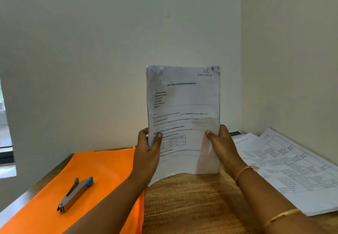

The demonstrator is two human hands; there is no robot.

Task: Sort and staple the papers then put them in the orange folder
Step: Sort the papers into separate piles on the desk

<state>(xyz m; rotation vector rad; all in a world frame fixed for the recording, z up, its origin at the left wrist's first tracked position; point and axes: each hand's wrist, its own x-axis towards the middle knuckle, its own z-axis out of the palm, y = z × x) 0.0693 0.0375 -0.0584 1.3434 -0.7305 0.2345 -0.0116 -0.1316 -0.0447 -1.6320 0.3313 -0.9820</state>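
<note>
Both hands hold one bundle of papers (183,116) upright, its lower edge resting on the wooden table (192,202) between the orange folder (87,164) and the loose sheets (292,162). Left hand (148,148) pinches the bundle's left edge, thumb on the front and fingers behind. Right hand (219,144) pinches the right edge the same way. Top page is marked "S1 / Section-1" by hand.

Progress, judged: the bundle looks gathered and is being squared against the tabletop, so sorting of this set seems about done. Whether a staple is already in cannot be told; the top corners are too blurred. The stapler (75,194) lies untouched on the folder, so stapling probably remains. Folder lies flat and closed; nothing filed yet. The sheets at the right likely still need sorting.

Count: one held bundle, page number not countable; one folder; one stapler; loose sheets at the right, at least three overlapping, exact number unclear.
</note>
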